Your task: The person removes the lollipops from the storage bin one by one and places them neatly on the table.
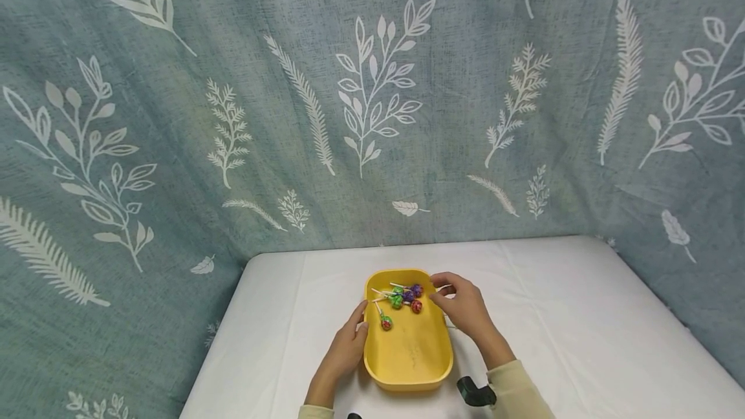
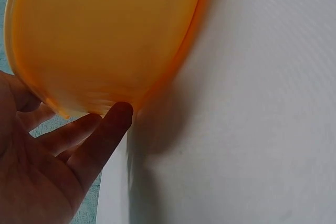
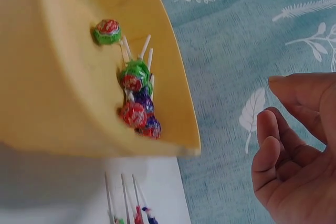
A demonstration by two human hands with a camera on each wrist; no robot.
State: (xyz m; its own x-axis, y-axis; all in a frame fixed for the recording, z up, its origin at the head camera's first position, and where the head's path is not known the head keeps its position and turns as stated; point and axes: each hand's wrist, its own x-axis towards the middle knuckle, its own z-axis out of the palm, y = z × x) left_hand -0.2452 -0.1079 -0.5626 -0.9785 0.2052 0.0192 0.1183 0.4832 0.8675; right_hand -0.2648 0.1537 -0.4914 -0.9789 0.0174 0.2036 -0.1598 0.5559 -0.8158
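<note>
A yellow plastic tray (image 1: 410, 351) lies between both hands, with several wrapped lollipops (image 1: 396, 298) inside, toward its far end. Their wrappers are green, purple and red, and the sticks are white. My left hand (image 1: 348, 348) is at the tray's left side, fairly straight fingers resting against the outer wall; in the left wrist view the fingertips (image 2: 123, 111) meet its edge. At the right rim, my right hand (image 1: 462, 306) has its fingers loosely bent. The right wrist view shows this hand (image 3: 299, 156) apart from the tray with nothing between the fingers.
Beside the tray, a few more lollipops (image 3: 137, 213) lie on the white tabletop (image 1: 279, 322). A blue-green cloth with white leaf prints (image 1: 378, 102) hangs behind the table. A black strap piece (image 1: 476, 393) shows by the right sleeve (image 1: 518, 390).
</note>
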